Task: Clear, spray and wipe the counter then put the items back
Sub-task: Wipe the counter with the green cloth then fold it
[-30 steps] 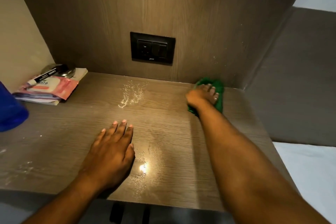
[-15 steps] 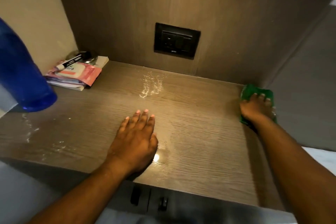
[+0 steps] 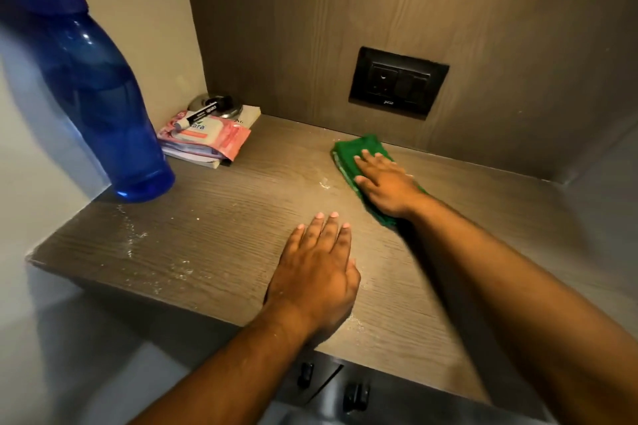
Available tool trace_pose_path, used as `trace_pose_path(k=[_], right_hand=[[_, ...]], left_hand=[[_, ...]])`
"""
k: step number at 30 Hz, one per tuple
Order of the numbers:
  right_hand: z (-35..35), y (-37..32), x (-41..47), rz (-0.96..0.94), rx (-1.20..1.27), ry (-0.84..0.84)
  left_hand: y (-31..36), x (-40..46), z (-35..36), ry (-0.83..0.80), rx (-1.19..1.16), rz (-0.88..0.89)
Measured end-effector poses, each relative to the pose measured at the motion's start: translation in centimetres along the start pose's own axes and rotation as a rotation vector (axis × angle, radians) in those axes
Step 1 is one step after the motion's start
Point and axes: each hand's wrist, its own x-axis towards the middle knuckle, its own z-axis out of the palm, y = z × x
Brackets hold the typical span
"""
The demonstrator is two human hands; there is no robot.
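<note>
The brown wood-grain counter point(image 3: 224, 235) carries white spray droplets near its left front. My right hand point(image 3: 386, 185) presses flat on a green cloth point(image 3: 355, 148) in the middle of the counter, below the wall socket. My left hand point(image 3: 317, 272) lies flat, palm down, on the counter near the front edge, holding nothing. A blue water bottle point(image 3: 93, 86) stands at the left edge. In the back left corner lies a pink wipes pack point(image 3: 210, 136) on a book, with a black marker point(image 3: 202, 114) and a small metal object on top.
A black socket plate point(image 3: 397, 84) sits on the wooden back wall. A beige wall closes the left side. Under the front edge are drawer fronts with dark handles point(image 3: 355, 393). The counter's right side runs to a grey panel.
My right hand has slid the green cloth from the back right corner leftward to the middle of the counter. The droplet patch below the socket is mostly gone. My left hand stays put.
</note>
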Motion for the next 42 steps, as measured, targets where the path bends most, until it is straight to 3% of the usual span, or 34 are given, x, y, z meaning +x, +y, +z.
trace_pose_path(k=[4,7,10,14,17,19,24,27,29,31,35,37,39,42], right_hand=[[-0.8,7.4,-3.5,0.5,0.054,0.128],[-0.9,5.7,-1.2,0.714,0.06,0.132],[-0.5,0.0,3.0,0.578,0.072,0.109],[0.3,-9.0,5.0,-0.014,0.118,-0.038],[0.2,-7.4,2.9,-0.216,0.126,-0.097],[0.0,-2.7,1.1,-0.147,0.089,-0.051],[-0.7,10.9,-6.9,0.492,0.071,0.132],[-0.3,13.2,-11.5,0.849,0.065,0.166],[0.0,10.8,-11.8,0.952,0.089,0.163],[0.7,6.2,-11.6,0.875,0.139,0.16],[3.2,-3.0,-15.7,0.288,0.113,0.145],[2.9,-2.1,-19.8,0.061,0.052,0.069],[2.3,2.6,-23.2,0.053,0.019,0.031],[1.6,10.4,-27.9,0.466,0.047,0.133]], left_hand=[[0.1,0.0,-0.1,0.008,-0.005,0.0],[0.1,0.2,0.0,0.022,-0.003,-0.004],[0.2,0.3,0.1,0.028,0.005,-0.008],[0.1,0.4,0.3,0.039,0.026,-0.016],[0.1,0.3,0.0,0.009,0.019,0.004],[0.0,0.1,0.0,0.002,0.014,0.011],[-0.2,-0.2,0.1,-0.005,0.012,-0.01],[0.1,0.0,0.3,-0.003,0.014,-0.012],[0.2,0.0,0.3,-0.003,0.01,-0.015],[0.2,0.1,0.3,-0.016,0.018,-0.012],[0.5,0.0,0.2,-0.013,0.031,-0.021],[0.7,0.0,0.0,-0.018,0.039,-0.017],[0.7,-0.1,-0.1,-0.032,0.043,-0.015],[0.7,-0.1,-0.2,-0.043,0.05,-0.024]])
